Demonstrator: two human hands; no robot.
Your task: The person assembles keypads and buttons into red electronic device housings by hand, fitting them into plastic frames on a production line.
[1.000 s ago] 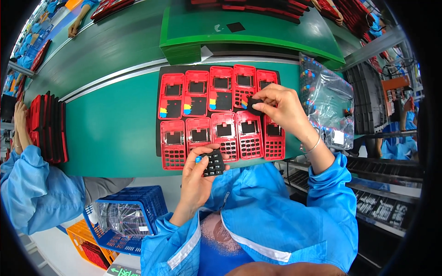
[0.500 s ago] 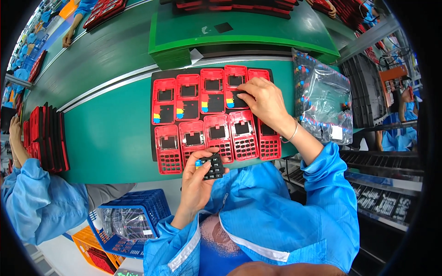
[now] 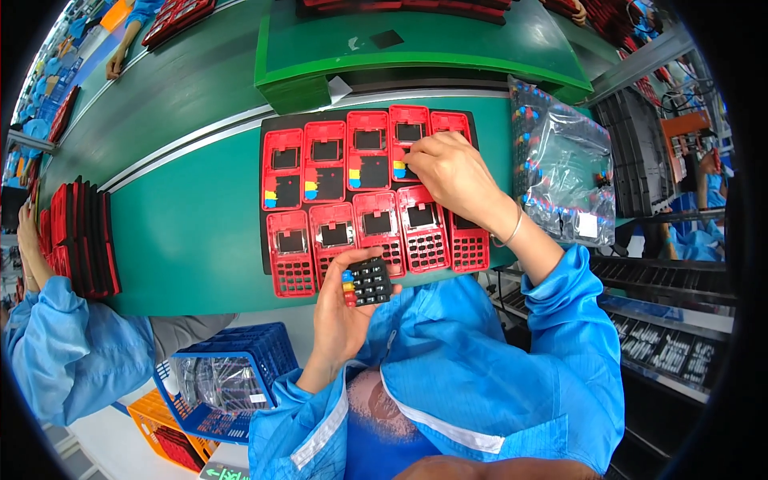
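My left hand holds a black rubber keypad with blue, yellow and red keys along one edge. The keypad is above the table's near edge, keys facing up. My right hand is over the far row of red plastic housings, its fingers bent together at the fourth housing. A dark keypad with yellow and blue ends lies in that housing, partly under the fingers; whether they pinch anything is hidden. Several red housings with small dark windows lie in two rows on a black tray. Dark keypads fill the three far-left ones.
Right of the tray lies a clear plastic bag of keypads. A green raised shelf crosses the back. Stacked red housings stand at left, beside a co-worker's blue sleeve. Below the table is a blue crate.
My left thumb has moved off the keypad's face, so more of its keys show. My right hand has shifted slightly, its fingers more curled over the fourth far housing.
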